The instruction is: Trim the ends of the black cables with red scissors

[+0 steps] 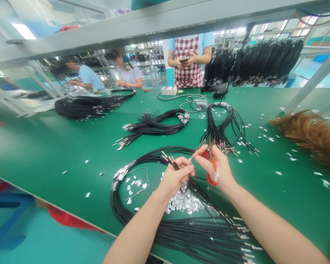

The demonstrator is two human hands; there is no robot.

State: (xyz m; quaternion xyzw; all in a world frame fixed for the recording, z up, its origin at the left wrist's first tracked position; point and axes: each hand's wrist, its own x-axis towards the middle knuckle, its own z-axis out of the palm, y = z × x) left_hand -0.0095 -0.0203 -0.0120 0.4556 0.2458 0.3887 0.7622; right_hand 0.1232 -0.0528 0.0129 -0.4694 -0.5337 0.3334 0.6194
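My left hand is closed around several black cables, whose silvery ends stick up to the left of its fingers. Close to its right, my right hand holds red-handled scissors, blades pointing up, and its fingertips reach toward a cable end between the hands. Below them lies a heap of silver foil scraps on the green tabletop. A large looped bundle of black cables curves around the scraps, with its bare ends at the lower right.
Further back lie more cable bundles, a white box and a grey cord. Brown fluffy material sits at the right. A person in a checked apron stands opposite; two others sit at the back left. A metal beam crosses above.
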